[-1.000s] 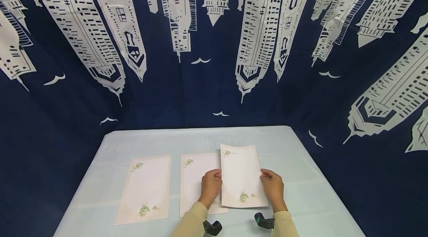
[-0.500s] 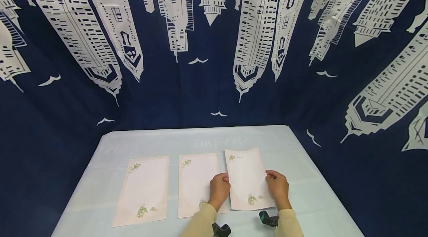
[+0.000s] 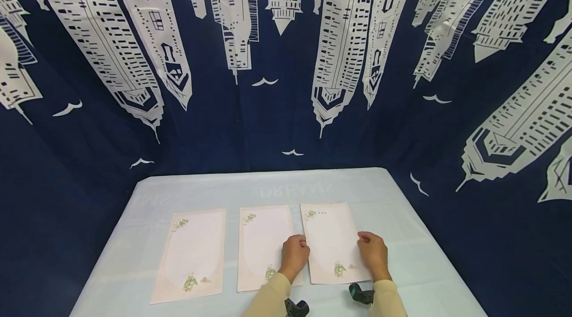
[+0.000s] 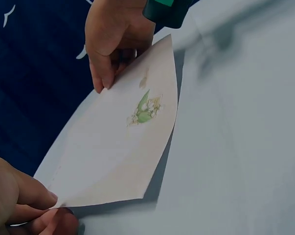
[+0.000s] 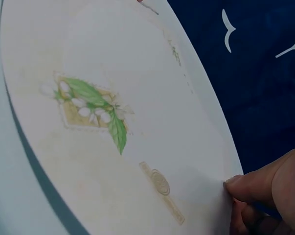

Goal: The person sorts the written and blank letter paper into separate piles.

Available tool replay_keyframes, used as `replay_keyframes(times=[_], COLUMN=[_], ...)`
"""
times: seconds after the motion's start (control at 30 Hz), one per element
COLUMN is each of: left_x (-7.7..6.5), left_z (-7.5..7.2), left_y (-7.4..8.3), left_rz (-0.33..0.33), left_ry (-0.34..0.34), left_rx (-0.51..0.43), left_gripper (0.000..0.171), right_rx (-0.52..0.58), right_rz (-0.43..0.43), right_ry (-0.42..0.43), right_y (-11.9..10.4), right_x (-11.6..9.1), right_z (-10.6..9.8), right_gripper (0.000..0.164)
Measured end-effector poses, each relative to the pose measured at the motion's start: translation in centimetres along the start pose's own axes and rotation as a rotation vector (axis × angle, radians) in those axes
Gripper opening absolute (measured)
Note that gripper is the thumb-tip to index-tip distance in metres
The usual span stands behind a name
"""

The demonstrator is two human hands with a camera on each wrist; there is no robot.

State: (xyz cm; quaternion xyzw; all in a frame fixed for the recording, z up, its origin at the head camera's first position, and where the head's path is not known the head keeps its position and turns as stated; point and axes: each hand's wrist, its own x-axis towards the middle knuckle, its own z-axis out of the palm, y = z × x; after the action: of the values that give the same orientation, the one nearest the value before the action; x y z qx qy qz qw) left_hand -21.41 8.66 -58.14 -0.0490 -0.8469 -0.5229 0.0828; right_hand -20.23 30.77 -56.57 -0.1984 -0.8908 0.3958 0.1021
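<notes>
A sheet of cream writing paper [image 3: 330,242] with printed green sprigs is the rightmost of three on the table. My left hand [image 3: 295,257] pinches its left edge between thumb and fingers, over the right border of the middle sheet [image 3: 261,245]. On the opposite edge, my right hand [image 3: 374,255] pinches the paper too. In the left wrist view a shadow under the held paper [image 4: 108,156] shows its near edge raised slightly off the table. The right wrist view has the thumb of my right hand [image 5: 274,188] on top of the paper, other fingers below.
A similar sheet [image 3: 192,252] lies at the left of the pale table cover [image 3: 111,257]. Dark wrist devices [image 3: 361,294] hang by both sleeves. A navy curtain [image 3: 214,133] with white buildings and birds stands behind the table.
Both hands have carried the held sheet rightward and lowered it toward the table, uncovering more of the middle sheet. In the last half second it has dropped slightly and lies flatter.
</notes>
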Motion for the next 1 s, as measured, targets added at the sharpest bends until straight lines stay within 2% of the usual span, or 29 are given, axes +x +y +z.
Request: replay_keyframes(times=[0.17, 0.37, 0.43, 0.6, 0.73, 0.9, 1.0], left_x=[-0.2, -0.2, -0.2, 0.0, 0.4, 0.7, 0.8], left_z=[0.0, -0.4, -0.6, -1.5, -2.4, -3.9, -4.9], left_y=[0.1, 0.4, 0.4, 0.1, -0.3, -0.8, -1.0], left_rz=[-0.01, -0.007, 0.008, 0.05, 0.056, 0.061, 0.037], left_ry=[-0.056, -0.052, -0.051, -0.024, 0.006, 0.044, 0.048], left_rx=[0.026, 0.039, 0.036, 0.035, 0.054, 0.079, 0.088], left_gripper=[0.037, 0.042, 0.039, 0.007, 0.02, 0.019, 0.02], right_rx=[-0.037, -0.066, -0.065, -0.045, -0.044, -0.032, -0.026], right_rz=[0.012, -0.028, -0.032, -0.019, -0.013, -0.05, -0.07], right_ry=[-0.017, 0.001, 0.008, -0.013, -0.019, -0.017, -0.024], right_y=[0.5, 0.7, 0.7, 0.2, -0.1, -1.0, -1.6], right_x=[-0.4, -0.5, -0.5, -0.7, -1.0, -1.6, -1.9], right_z=[0.2, -0.1, -0.3, -0.1, 0.3, 0.7, 1.1], right_gripper=[0.026, 0.026, 0.026, 0.028, 0.029, 0.028, 0.029])
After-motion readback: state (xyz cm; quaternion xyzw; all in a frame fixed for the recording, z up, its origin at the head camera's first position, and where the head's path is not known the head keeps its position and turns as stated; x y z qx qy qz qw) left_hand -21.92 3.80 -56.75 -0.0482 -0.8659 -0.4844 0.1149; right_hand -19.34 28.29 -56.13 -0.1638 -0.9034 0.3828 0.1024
